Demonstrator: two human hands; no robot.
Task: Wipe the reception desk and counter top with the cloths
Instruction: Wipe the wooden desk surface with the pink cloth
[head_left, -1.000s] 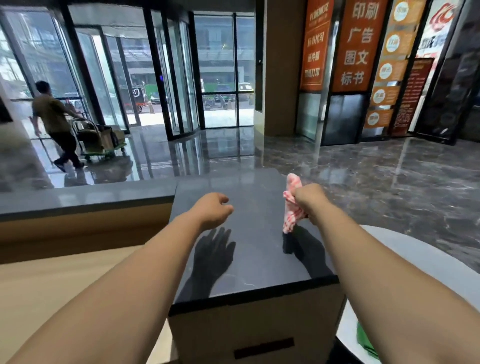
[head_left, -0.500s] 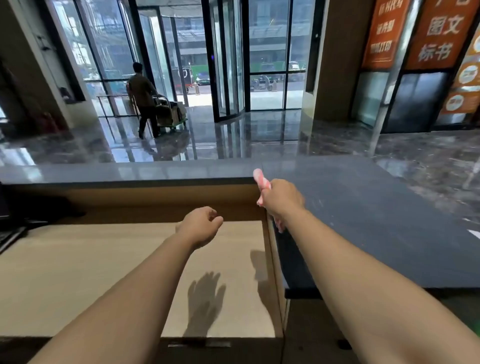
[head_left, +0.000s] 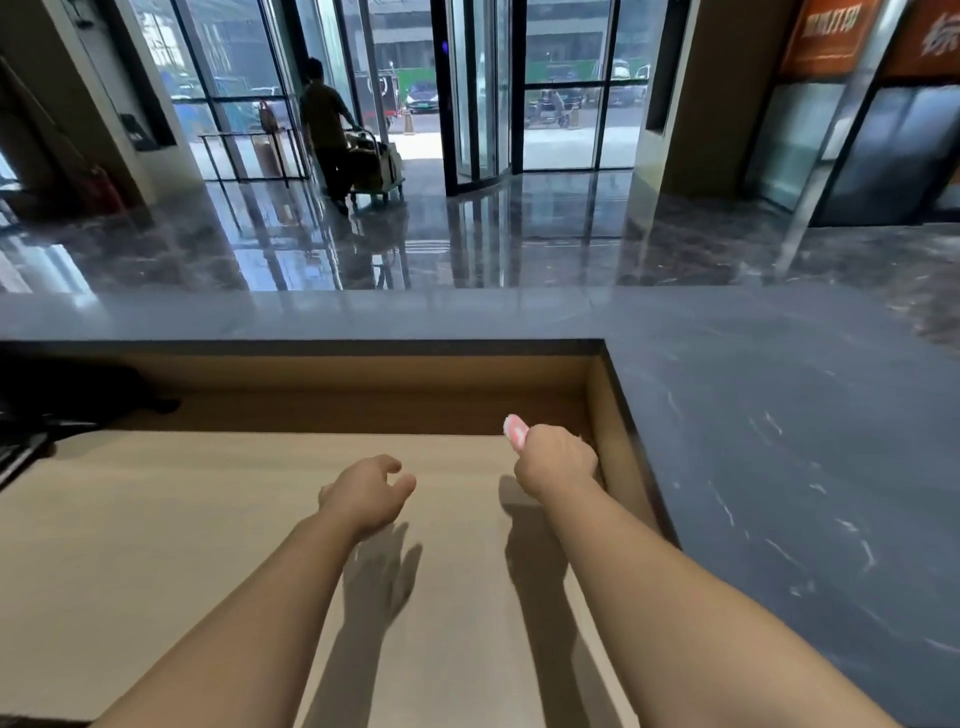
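- Gripping the cloth (head_left: 515, 430) in a closed fist, the right hand (head_left: 556, 460) hangs over the far right corner of the reception desk (head_left: 156, 519). Only a small pink tip of fabric shows above the knuckles; the rest is hidden inside the hand.
- Empty: the left hand (head_left: 366, 496), fingers loosely curled and thumb apart, above the middle of the desk. Its shadow falls on the beige surface.
- Contact: cannot tell whether cloth or fist touches the desk. The right hand's shadow lies just beside it, so I judge it low over the surface.
- Key relation: the dark counter top (head_left: 779, 467) lies to the right of the gripping hand, raised, with the wooden upstand (head_left: 605, 400) between them. That wing's long axis runs away from the person. A second strip runs left to right along the desk's far edge.
- Nearer hand: the right hand, for both counter wings. The left hand is nearer to the open desk.
- Judgement: no wiping visibly under way on either surface. The desk is straight below the cloth, so pressing down and sweeping leftward looks the shortest start. The counter would need a lift over the upstand.
- Risk: the bunched cloth offers little wiping face and may need spreading.
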